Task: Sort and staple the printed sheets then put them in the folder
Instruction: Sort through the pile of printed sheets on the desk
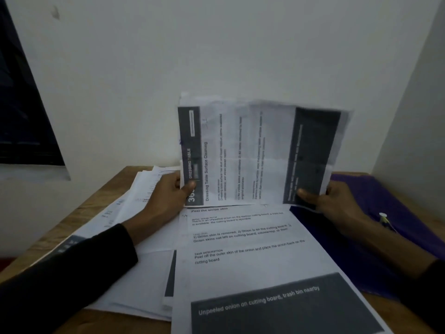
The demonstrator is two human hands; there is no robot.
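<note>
Standing sheets: a small set of printed sheets (260, 153) is held upright on its long edge above the desk, text turned sideways, presumably so the edges can be squared before stapling; more than one page is suggested by the offset edges at the top, though the count cannot be told.
Room: a plain pale wall (216, 44) is seen behind the desk, with a dark window (21, 104) at the left; the light is dim.
Surface: a wooden desk (103, 203) is largely covered by paper.
Loose pages: other printed pages (240, 256) are spread flat beneath the hands, the topmost headed "Peel the onion skin", seemingly not yet sorted.
Folder: a purple folder (375, 213) lies flat at the right, partly under the pages, kept within reach for filing.
Left hand (168, 196): curled round the set's lower left corner, thumb on the front.
Right hand (337, 201): gripping the lower right corner likewise.
Stapler: none can be made out.
</note>
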